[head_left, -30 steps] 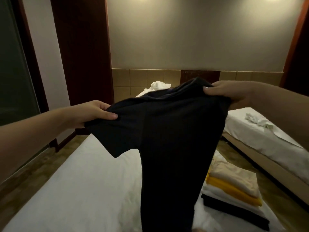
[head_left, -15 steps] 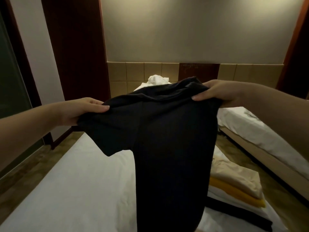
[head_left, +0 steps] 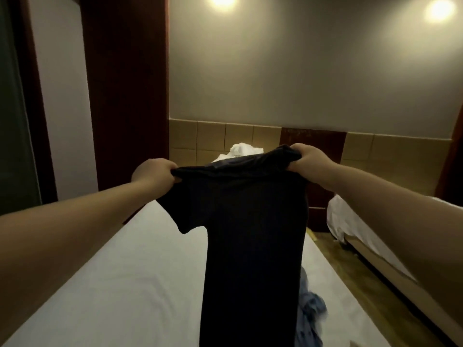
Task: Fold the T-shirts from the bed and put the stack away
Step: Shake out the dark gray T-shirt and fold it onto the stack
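Bed: a long bed with a plain white sheet [head_left: 125, 284] is running from the bottom edge away toward the far wall.
Blue garment: a crumpled grey-blue cloth garment [head_left: 312, 311] is lying on the sheet near the bottom right, partly hidden behind the hanging shirt.
Shirt: a black short-sleeved fabric T-shirt [head_left: 253, 234] is hanging in the air above the bed, held by its top edge between 2 hands. Its body is dropping straight down past the bottom edge, and 1 sleeve is sticking out on the left. Whether the hem is touching the sheet cannot be told.
Left hand: the left hand [head_left: 152, 171] is gripping the shirt's left shoulder, its fingers [head_left: 172, 169] curling round a bunch of the fabric.
Right hand: the right hand [head_left: 309, 159] is gripping the right shoulder a little higher, its fingers [head_left: 297, 149] curling over gathered fabric.
White cloth: a rumpled white cloth heap [head_left: 241, 150] is sitting at the far end of the bed, showing just above the shirt's collar.
Second bed: another bed with a white sheet [head_left: 350, 221] is standing to the right, across a strip of wooden floor [head_left: 333, 249].
Wall: a band of tan square tiles [head_left: 210, 136] is running along the far wall, a tall dark red-brown panel [head_left: 125, 96] is rising at the left, and 2 round lamps [head_left: 221, 0] are glowing at the top.
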